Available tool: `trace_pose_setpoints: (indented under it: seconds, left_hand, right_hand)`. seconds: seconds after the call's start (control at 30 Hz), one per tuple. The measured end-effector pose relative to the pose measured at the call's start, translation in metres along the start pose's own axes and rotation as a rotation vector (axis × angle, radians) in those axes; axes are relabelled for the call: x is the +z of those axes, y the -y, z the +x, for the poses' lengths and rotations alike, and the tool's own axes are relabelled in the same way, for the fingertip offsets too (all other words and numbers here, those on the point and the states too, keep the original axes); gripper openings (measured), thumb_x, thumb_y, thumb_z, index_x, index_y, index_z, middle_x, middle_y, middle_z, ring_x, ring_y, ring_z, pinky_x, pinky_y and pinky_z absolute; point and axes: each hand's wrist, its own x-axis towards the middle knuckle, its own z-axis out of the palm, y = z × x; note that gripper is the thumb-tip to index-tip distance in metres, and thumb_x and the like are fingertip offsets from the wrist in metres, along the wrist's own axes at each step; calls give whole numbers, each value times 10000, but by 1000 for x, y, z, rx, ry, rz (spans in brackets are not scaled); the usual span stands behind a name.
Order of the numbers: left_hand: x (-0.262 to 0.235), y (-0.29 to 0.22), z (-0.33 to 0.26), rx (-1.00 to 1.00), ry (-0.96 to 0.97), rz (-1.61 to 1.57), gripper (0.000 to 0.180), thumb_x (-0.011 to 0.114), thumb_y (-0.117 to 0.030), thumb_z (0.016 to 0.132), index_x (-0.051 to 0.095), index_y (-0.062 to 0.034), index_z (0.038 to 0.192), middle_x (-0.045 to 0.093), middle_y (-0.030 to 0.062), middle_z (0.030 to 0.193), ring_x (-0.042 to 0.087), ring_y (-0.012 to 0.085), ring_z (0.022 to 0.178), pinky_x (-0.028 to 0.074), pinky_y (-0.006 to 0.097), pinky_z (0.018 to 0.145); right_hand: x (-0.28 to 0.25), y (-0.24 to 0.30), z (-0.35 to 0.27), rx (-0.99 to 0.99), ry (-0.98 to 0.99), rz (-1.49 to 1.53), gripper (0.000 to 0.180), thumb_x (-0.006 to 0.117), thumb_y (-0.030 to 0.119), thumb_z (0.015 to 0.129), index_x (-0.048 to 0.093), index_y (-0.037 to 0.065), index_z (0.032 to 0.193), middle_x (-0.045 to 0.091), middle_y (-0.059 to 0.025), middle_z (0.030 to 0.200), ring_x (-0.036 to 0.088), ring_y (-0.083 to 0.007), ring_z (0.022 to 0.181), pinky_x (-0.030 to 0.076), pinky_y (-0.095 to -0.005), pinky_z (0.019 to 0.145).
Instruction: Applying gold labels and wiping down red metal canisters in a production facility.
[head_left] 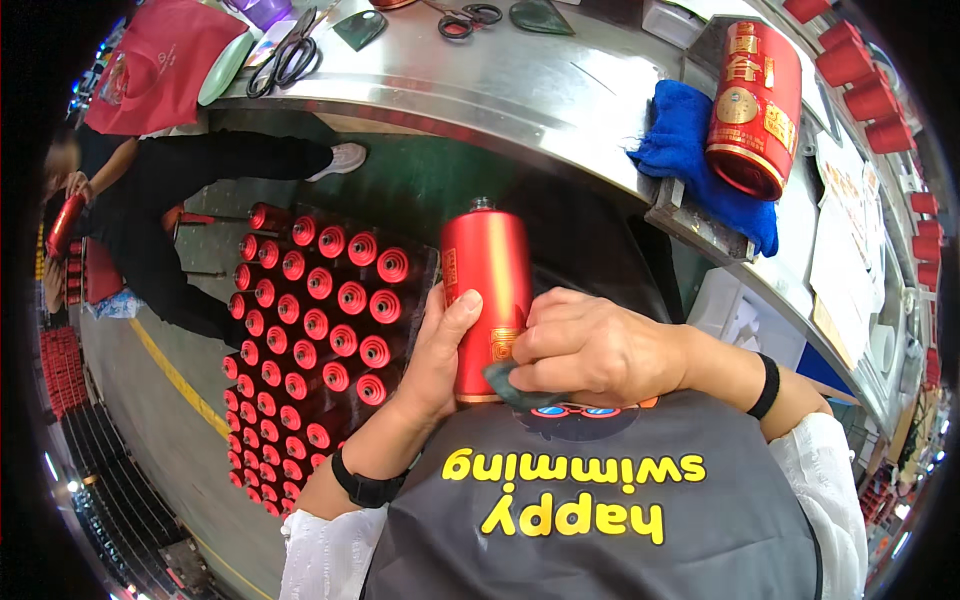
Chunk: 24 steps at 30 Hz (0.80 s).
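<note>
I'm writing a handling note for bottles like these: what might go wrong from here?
The flat green piece in the right hand is at the bottle's lower side, so it might scratch the red finish or the gold print.
The red bottle is held up by the left hand, away from the table, so it could slip and drop.
The left forearm is near the rows of bottles and might bump them.

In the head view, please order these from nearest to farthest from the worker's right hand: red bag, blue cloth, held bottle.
From the right hand:
1. Held bottle, immediately left.
2. Blue cloth, up and right.
3. Red bag, far upper left.
</note>
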Motion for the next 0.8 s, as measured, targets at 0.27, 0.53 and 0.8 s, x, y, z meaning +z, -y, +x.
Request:
trace_pose_setpoints:
  seconds: [0.27, 0.53, 0.8]
  left_hand:
    - [12, -9, -6, 83, -2, 48, 573, 576, -298, 943, 275, -49, 1362, 475, 140, 1252, 534, 209, 1129, 504, 370, 928]
    - [10, -9, -7, 105, -54, 76, 599, 576, -298, 947, 248, -46, 1380, 461, 148, 1273, 529, 212, 1135, 488, 379, 942]
    - [11, -10, -6, 97, -51, 81, 607, 580, -307, 948, 250, -31, 1378, 466, 143, 1275, 524, 204, 1140, 470, 363, 959]
  right_hand:
    - [5, -7, -1, 358, -210, 19, 179, 715, 48, 753, 591, 6, 875, 590, -141, 788, 609, -334, 690, 487, -380, 584]
    - [6, -7, 5, 409, -311, -73, 201, 712, 54, 761, 541, -13, 843, 558, -170, 758, 586, -362, 697, 472, -404, 587]
    - [3, -8, 4, 281, -264, -14, 189, 727, 15, 728, 590, -1, 856, 574, -123, 730, 594, -300, 650, 464, -363, 541]
